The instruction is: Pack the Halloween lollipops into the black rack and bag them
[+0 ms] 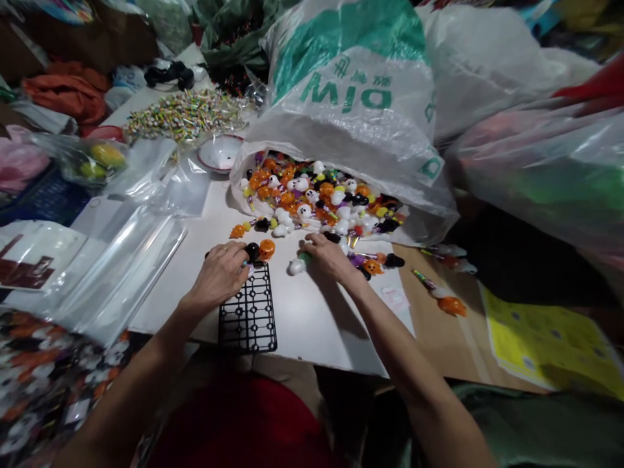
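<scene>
My left hand [221,273] is at the far end of a black plastic grid rack [247,312], fingers curled around small Halloween pieces. A black topper [252,251] and an orange pumpkin topper [266,249] stick out beside its fingertips; the rest is covered by the hand. My right hand [327,255] is closed over a piece with a white ghost-like end [296,266] and a green part, low over the white table, at the mouth of a big plastic bag [409,195]. Out of that bag spills a heap of pumpkin, ghost and black toppers [312,195].
Clear plastic sleeves [117,266] lie on the left. Behind them are a white bowl [220,153] and a pile of small colourful sticks [188,117]. Loose topper pieces [373,265] and a yellow sheet [546,331] lie to the right. Filled bags [546,169] crowd the back right.
</scene>
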Demonstrator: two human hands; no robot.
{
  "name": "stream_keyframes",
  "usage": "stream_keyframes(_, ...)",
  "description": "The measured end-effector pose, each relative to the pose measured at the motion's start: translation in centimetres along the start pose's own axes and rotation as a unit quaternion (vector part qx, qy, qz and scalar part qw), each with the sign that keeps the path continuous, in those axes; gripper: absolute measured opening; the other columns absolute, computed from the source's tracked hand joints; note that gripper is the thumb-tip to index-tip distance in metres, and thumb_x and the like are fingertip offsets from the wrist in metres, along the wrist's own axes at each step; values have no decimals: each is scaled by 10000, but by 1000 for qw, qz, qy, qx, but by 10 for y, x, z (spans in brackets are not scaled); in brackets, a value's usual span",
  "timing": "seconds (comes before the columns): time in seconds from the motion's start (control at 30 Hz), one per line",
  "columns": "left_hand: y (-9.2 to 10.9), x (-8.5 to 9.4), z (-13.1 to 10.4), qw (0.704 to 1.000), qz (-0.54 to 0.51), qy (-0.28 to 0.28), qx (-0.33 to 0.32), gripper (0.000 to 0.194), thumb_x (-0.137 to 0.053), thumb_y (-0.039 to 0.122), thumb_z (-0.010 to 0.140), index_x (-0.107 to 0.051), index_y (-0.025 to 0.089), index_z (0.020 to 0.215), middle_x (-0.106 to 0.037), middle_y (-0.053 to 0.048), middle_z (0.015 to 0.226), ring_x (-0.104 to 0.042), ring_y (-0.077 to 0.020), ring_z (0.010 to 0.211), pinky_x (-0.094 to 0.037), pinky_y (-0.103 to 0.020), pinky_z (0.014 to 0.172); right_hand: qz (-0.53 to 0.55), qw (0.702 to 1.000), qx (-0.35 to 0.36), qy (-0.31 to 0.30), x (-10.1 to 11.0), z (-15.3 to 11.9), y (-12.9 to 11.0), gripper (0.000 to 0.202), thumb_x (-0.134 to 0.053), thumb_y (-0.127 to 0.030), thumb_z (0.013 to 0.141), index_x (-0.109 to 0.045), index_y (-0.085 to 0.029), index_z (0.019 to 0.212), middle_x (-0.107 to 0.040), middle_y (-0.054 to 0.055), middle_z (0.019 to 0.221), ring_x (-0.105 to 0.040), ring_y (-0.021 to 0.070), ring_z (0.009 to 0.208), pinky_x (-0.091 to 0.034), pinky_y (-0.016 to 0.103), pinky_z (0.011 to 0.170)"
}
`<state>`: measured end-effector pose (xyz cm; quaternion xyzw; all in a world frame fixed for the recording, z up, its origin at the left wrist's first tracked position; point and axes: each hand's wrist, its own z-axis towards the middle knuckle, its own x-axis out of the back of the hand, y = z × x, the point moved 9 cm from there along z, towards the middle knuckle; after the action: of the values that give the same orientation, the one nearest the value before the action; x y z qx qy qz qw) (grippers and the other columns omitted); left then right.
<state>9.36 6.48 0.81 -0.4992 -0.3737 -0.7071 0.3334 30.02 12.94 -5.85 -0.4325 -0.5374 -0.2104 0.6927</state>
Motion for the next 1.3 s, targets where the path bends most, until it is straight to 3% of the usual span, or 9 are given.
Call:
stream_keyframes(0.07,-1,-1,0,1000,-3,-6,3,162,-520,190,895,-635,159,1004,-665,-136,1223,-598,-281,1188,-493,-451,991,122,989,-34,82,-2,-13,-14,138,-565,-234,900,-677,-166,945,-653,99,988,-599,199,881,-486,298,789)
stream_keyframes(0.17,-1,0,-1,1000,0,-3,4,159,-504,193,897,-625,161,995,-663,-135,1212,-601,-272,1181,-501,-428,984,338,917,-118,176,-31,-30,-45,223,-616,-392,863,-644,-171,884,-656,39,808,-585,168,715,-479,275,680)
stream_keyframes(0.3,-1,2,0,1000,8,-2,8,134,-500,181,886,-604,162,967,-678,-125,1153,-638,-255,1090,-528,-404,916,493,828,-207,168,-91,-22,-84,300,-685,-463,771,-631,-168,773,-652,25,704,-572,166,640,-465,275,620)
stream_keyframes(0.4,-2,3,1,1000,2,-7,8,129,-491,175,885,-597,167,957,-683,-117,1128,-646,-249,1066,-531,-406,903,517,805,-228,181,-106,-13,-89,319,-695,-476,760,-661,-165,820,-699,50,779,-612,187,699,-484,293,670)
stream_keyframes(0.53,-4,2,-1,1000,-5,5,5,137,-484,172,886,-600,155,956,-679,-134,1158,-643,-259,1094,-529,-410,906,403,879,-207,152,-103,-7,-95,242,-602,-422,819,-641,-183,803,-702,60,764,-610,200,695,-476,297,673)
stream_keyframes(0.7,-4,7,-5,1000,-18,22,-9,218,-424,223,956,-623,149,1005,-671,-142,1220,-612,-256,1192,-506,-415,974,161,968,-187,46,-91,3,-124,254,-431,-178,867,-605,-167,1052,-710,98,973,-653,218,819,-465,287,710)
stream_keyframes(0.87,3,14,2,999,15,6,-28,385,-556,430,931,-617,137,1172,-501,-188,1461,-501,-330,1325,-450,-489,1055,72,974,-212,-43,-83,22,-134,291,-403,-204,952,-558,-140,1190,-698,139,1081,-686,241,902,-497,309,748)
stream_keyframes(1.07,-1,-3,0,995,91,2,-40,283,-577,343,935,-646,158,1138,-549,-173,1418,-517,-340,1297,-447,-495,1038,58,980,-188,-33,-88,36,-138,390,-411,-142,940,-506,-130,1317,-667,162,1176,-667,250,1017,-516,333,810)
stream_keyframes(1.3,-13,2,-8,998,32,43,-16,328,-639,385,899,-630,151,1129,-578,-180,1376,-529,-321,1290,-455,-482,1057,303,947,-63,-84,-60,18,-87,197,-504,-238,936,-661,-138,999,-707,39,823,-643,161,723,-476,245,669)
